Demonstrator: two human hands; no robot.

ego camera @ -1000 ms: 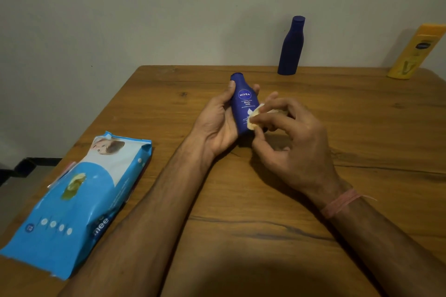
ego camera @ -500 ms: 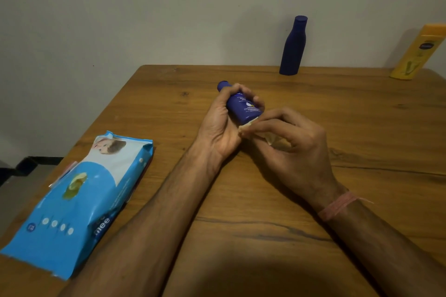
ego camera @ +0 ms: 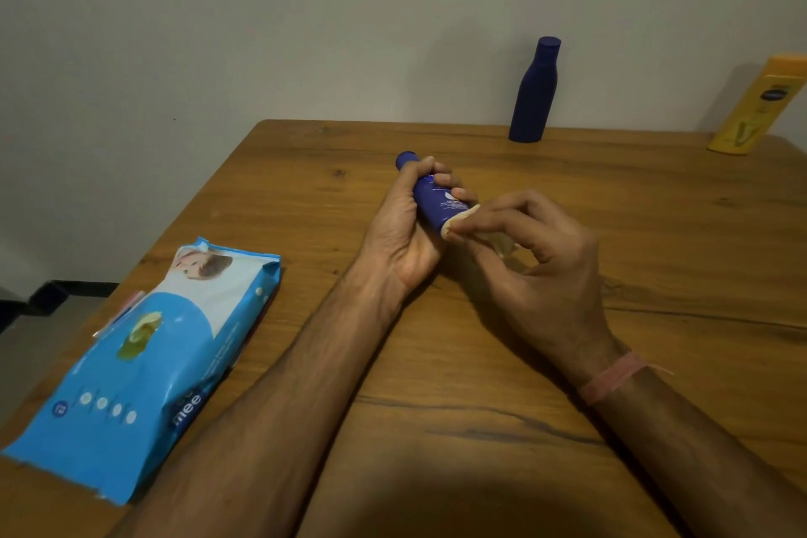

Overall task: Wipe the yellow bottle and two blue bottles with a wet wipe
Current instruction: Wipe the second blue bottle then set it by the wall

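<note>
Counter (ego camera: 524,363): 1 wipes pack (ego camera: 144,363), 2 blue bottles, 1 yellow bottle (ego camera: 757,105).
Left hand (ego camera: 401,232) wraps the tilted small blue bottle (ego camera: 436,205); right hand (ego camera: 537,262) pinches 1 wet wipe (ego camera: 463,218) against its base. Tall blue bottle (ego camera: 533,92) and yellow bottle stand at the far edge.

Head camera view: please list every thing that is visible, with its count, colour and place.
Small lotion bottle: 1, dark blue, tilted in left hand.
Wet wipe: 1, whitish, pinched by right hand against that bottle.
Tall bottle: 1, dark blue, upright at table's far edge.
Yellow bottle: 1, far right.
Wipes pack: 1, light blue, near left.
Table: 1, brown wood.
Wristband: 1, pink, right wrist.
Left hand: 1.
Right hand: 1.
</note>
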